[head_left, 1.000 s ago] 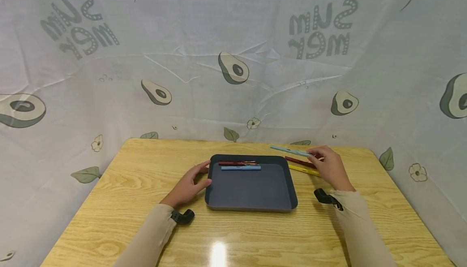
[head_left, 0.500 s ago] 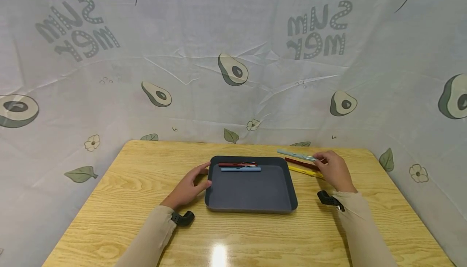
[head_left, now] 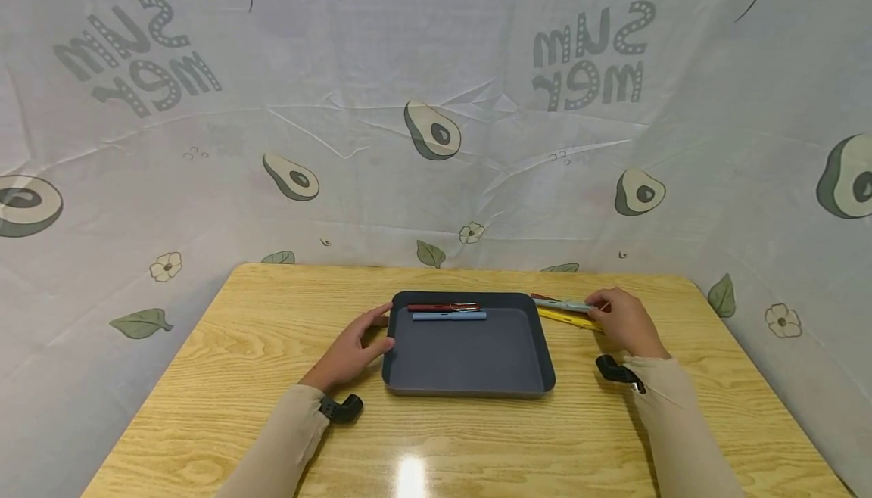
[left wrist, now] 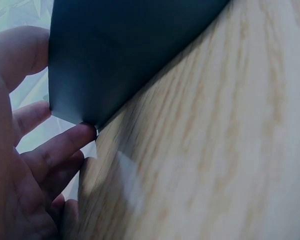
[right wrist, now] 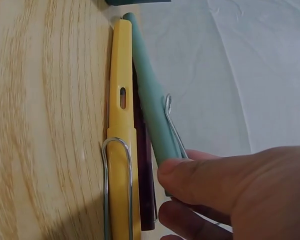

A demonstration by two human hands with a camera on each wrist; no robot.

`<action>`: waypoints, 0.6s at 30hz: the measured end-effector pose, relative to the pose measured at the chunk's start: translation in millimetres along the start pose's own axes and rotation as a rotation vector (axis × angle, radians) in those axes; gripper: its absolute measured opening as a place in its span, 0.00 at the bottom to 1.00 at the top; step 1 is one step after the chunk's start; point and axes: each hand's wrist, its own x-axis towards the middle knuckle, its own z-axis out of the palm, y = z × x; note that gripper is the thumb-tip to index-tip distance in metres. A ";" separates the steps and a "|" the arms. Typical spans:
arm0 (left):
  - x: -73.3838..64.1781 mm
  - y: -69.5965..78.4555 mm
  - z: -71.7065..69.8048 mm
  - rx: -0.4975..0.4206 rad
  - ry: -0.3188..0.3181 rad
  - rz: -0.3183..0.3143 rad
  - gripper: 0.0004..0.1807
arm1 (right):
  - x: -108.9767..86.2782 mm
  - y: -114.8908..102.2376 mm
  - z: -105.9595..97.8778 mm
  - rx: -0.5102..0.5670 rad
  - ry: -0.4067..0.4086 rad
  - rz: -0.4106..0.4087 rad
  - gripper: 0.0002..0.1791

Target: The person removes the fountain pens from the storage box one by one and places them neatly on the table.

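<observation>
My right hand (head_left: 625,322) pinches a pale blue-green pen (right wrist: 157,115) by its clip end, between thumb and fingers. That pen lies close over a dark red pen (right wrist: 145,185), which it partly covers. Beside them a yellow pen (right wrist: 121,120) rests on the table, its wire clip facing up. My left hand (head_left: 350,347) touches the left side of a dark grey tray (head_left: 477,390), fingers spread along its wall with the thumb at the rim. Inside the tray, near its back edge, a red pen (head_left: 436,307) and a blue pen (head_left: 450,316) lie side by side.
The wood-grain table (head_left: 286,301) extends around the tray on all sides. Behind it hangs a pale curtain (head_left: 354,150) printed with avocados and leaves. Black wrist cameras sit on both sleeves.
My right hand has moved slightly right and down, bringing the blue-green pen from above the table's back edge down over the dark red pen. The left hand and tray have stayed put.
</observation>
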 end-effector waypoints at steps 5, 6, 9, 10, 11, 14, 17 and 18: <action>-0.7 -0.6 0.1 -0.004 -0.003 -0.006 0.39 | -0.4 0.9 -1.0 -0.006 -0.049 0.034 0.08; -1.1 -0.8 0.0 -0.005 -0.005 -0.008 0.39 | -1.0 0.8 -1.5 -0.008 -0.059 0.041 0.08; -2.1 -0.6 -0.6 -0.011 -0.013 -0.009 0.39 | -2.4 0.7 -1.2 -0.014 -0.075 0.058 0.08; -2.5 0.0 -0.9 -0.014 -0.015 -0.014 0.38 | -2.5 0.8 -0.8 -0.013 -0.078 0.064 0.08; -2.7 0.3 -1.1 -0.015 -0.017 -0.016 0.38 | -2.7 0.9 -0.4 -0.012 -0.079 0.069 0.08; -2.9 0.5 -1.9 -0.018 -0.018 -0.012 0.38 | -4.2 -0.7 -0.1 -0.008 -0.084 0.077 0.09; -3.2 -0.2 -2.5 -0.014 -0.016 -0.013 0.39 | -6.7 -3.7 -0.8 -0.005 -0.089 0.080 0.09; -3.5 -0.4 -2.7 -0.015 -0.017 -0.010 0.39 | -7.6 -5.0 -1.2 -0.004 -0.090 0.080 0.09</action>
